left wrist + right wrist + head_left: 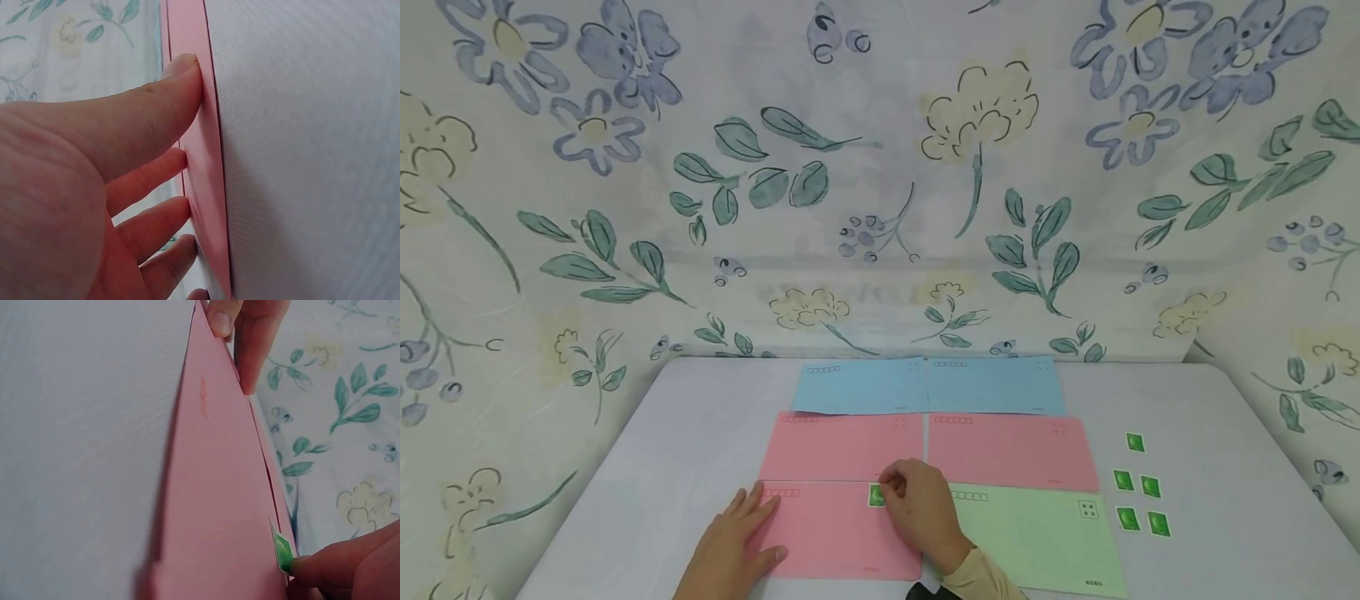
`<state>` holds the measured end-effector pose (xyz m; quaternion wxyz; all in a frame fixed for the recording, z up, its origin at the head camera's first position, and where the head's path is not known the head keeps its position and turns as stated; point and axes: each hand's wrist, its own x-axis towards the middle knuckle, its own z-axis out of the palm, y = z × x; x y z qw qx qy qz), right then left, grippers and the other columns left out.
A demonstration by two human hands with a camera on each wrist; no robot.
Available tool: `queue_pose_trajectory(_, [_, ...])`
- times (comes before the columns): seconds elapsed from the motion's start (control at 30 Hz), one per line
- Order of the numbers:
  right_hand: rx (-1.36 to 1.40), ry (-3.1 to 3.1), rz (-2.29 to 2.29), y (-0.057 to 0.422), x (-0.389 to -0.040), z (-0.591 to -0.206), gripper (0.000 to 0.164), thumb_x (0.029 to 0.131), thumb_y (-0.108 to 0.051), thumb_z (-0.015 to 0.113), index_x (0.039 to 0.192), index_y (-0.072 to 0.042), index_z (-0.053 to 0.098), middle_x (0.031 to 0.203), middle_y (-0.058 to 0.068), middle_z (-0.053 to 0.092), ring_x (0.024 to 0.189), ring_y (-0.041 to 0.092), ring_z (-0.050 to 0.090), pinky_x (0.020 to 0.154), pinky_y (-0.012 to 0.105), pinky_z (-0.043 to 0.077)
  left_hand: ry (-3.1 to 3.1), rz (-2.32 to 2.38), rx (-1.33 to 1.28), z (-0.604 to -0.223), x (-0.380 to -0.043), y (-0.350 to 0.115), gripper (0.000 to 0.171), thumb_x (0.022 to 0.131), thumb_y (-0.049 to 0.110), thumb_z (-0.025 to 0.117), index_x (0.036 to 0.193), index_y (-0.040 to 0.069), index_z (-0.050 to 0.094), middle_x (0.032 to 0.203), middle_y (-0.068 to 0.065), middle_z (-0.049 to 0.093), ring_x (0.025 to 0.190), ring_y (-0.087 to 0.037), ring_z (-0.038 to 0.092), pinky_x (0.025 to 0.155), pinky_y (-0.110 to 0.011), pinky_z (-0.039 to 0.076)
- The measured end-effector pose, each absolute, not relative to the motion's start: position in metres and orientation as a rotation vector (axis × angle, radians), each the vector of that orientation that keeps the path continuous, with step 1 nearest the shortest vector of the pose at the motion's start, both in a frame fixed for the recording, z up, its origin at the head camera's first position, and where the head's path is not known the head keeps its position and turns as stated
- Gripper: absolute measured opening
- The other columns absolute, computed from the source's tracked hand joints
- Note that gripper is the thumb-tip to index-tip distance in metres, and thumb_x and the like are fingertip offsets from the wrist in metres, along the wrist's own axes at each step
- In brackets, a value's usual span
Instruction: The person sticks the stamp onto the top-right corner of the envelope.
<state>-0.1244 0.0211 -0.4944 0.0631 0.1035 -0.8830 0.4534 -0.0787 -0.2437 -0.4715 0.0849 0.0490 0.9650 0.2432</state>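
The front left pink envelope (842, 542) lies flat on the table. My left hand (733, 542) rests on its left end with spread, fairly straight fingers; in the left wrist view the thumb (156, 112) presses the envelope near its edge. At the envelope's upper right corner, my right hand (925, 508) pinches a small green stamp (876, 496) by its right side. The right wrist view shows this stamp tilted against the pink paper; whether its underside is stuck down I cannot tell. Fingers hide part of the stamp.
Right of the pink envelope lies a green envelope (1030, 542). Behind are a left pink envelope (842, 450), a right pink envelope (1011, 454) and two blue envelopes (992, 387). Several loose green stamps (1127, 518) lie on the white table (647, 467) at right. A floral cloth (880, 167) hangs behind.
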Motion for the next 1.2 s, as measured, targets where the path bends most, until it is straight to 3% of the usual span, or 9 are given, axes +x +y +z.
queue_pose_trajectory(1.2, [0.336,-2.627,1.327,0.0206,-0.1258,-0.4956,0.01,0.083,-0.002,0.074,0.082,-0.011,0.071,0.072,-0.008,0.063,0.065,0.002,0.054,0.058,0.021,0.047,2.881,0.775,0.155,-0.4719,-0.0755,-0.2453,0.067,0.083,0.025,0.081,0.14,-0.002,0.056,0.152,-0.029,0.039,0.142,-0.054,0.029,0.109,-0.072,0.027])
